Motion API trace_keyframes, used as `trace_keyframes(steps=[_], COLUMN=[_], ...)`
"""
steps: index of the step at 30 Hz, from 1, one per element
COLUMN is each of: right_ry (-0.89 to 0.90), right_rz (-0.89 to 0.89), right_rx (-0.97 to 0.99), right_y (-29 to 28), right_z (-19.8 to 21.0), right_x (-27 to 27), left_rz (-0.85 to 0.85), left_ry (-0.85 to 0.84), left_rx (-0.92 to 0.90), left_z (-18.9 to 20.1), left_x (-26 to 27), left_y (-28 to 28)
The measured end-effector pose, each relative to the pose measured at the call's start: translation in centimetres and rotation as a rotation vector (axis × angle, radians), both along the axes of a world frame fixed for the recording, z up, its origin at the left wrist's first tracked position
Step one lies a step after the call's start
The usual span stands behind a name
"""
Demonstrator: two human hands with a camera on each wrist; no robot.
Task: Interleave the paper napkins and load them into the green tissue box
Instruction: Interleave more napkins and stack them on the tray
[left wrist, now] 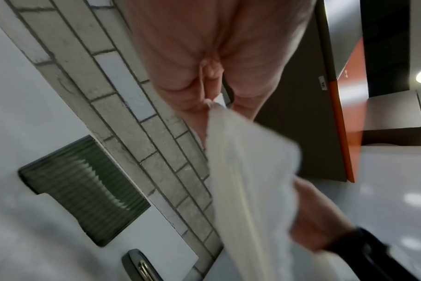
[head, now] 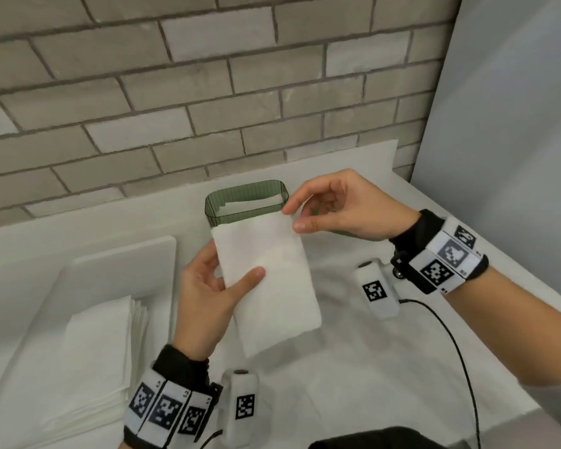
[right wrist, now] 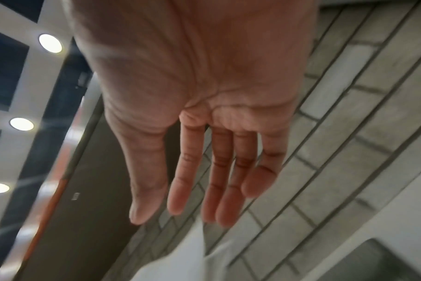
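head view looks down at the desk point(head: 353, 367); both wrist views look close along the palms, sharing the brick wall point(head: 208, 92).

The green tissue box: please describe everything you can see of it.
The green tissue box is a rounded rectangular container of translucent, ribbed, plastic-looking material. It stands upright and open-topped on the white counter near the brick wall. White napkins already lie inside. The folded napkin held by the left hand covers its front; the right hand hides its right end.
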State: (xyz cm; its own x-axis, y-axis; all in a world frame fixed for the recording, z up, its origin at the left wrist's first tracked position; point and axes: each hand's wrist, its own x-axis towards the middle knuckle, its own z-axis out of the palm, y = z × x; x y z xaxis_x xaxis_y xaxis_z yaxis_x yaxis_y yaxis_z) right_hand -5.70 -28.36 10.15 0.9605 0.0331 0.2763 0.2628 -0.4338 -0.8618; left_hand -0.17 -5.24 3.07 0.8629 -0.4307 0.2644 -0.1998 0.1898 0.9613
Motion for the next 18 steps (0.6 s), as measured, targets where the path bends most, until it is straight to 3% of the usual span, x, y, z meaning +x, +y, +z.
trace_keyframes(steps=[3,6,9,13,18], right_ry=[0.184,0.58,0.857,0.885,0.86], right_rz=[-0.119,-0.238,-0.278,-0.325,-0.298], right_rx=[-0.215,-0.616,-0.693,-0.675,-0.745], right_y=[-4.8,-9.1,-10.4,-9.9,-9.3], right_z=[-2.0,-5.8,-9.3,-12.4,-13.0], right_x=[-3.2,-6.6,-8.9,-9.3,-7.7], left_rz=[0.052,0.061,0.082,0.1,0.091], left_ry=[-0.041,-0.036,-0.023,0.025,0.038], left_rx=[-0.011,-0.051,-0.006,0.054,0.084], left_z=[-0.9,-2.0,-2.7,-3.5,-3.9], left_x=[0.7,1.4,1.7,2.3,2.3], left_y=[1.1,1.7,1.7,1.3,1.2])
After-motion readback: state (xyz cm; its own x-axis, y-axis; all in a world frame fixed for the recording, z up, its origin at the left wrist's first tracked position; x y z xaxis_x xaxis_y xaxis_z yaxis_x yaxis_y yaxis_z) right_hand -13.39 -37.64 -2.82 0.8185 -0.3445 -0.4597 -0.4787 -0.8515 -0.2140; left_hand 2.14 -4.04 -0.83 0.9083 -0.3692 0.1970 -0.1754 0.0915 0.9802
